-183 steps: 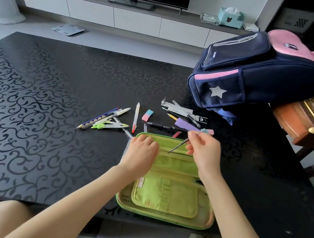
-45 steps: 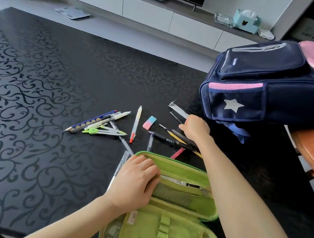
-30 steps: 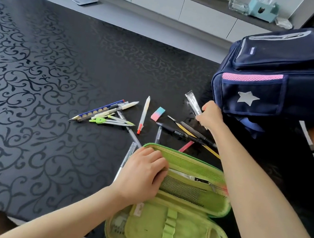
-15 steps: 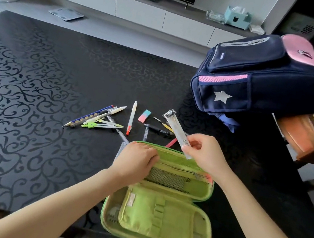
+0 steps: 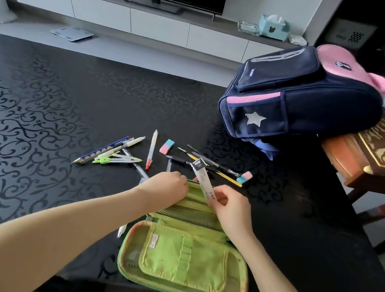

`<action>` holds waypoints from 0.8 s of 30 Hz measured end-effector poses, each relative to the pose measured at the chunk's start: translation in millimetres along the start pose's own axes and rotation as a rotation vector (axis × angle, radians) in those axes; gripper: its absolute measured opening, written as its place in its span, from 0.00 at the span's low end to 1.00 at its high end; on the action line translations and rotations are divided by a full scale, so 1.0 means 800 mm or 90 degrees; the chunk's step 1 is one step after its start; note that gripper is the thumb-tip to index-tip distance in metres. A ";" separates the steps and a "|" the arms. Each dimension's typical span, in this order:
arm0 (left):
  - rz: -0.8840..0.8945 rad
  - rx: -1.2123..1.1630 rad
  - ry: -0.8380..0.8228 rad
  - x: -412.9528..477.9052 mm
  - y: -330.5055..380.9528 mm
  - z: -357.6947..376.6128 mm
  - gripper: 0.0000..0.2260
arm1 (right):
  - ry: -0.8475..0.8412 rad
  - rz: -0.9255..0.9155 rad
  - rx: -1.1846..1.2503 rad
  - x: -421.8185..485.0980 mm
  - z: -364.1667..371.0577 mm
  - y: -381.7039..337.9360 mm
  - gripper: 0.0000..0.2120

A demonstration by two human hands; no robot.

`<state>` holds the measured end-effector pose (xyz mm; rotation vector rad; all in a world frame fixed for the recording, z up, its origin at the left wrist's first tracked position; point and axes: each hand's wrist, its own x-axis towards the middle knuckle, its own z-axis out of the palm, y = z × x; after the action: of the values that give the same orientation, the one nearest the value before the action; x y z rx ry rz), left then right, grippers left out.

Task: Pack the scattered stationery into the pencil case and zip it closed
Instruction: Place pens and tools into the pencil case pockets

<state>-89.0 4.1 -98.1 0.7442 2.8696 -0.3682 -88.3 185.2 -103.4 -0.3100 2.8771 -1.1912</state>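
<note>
Your right hand has come back from the pile beside the backpack and now pinches a slim clear tube by its lower end, right over the case. A moment ago that tube lay on the counter among the pens; now it points up and away from the case, its label end low at the far pocket. Your left hand still presses on the case's far-left rim, fingers closed on the fabric, holding the pocket open. The case lies unzipped at the counter's near edge.

So one more item is about to go in, yet most remain behind the case: pencil, compass, white pen, two erasers, black pens. Zipping is far off.
</note>
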 end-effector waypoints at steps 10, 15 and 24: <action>-0.169 -0.338 0.036 0.001 -0.020 -0.012 0.08 | -0.095 -0.156 -0.184 -0.010 -0.016 -0.001 0.09; -0.129 -0.394 0.019 0.001 -0.031 -0.036 0.09 | -0.186 -0.218 -0.399 -0.015 -0.012 -0.010 0.22; -0.071 -0.269 0.017 -0.002 -0.020 -0.040 0.07 | -0.016 -0.191 -0.521 -0.005 -0.009 -0.024 0.21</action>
<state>-98.2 -1.5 -63.7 0.5149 2.8696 0.2352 -81.7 177.7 -85.4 -0.7632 3.2067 0.0650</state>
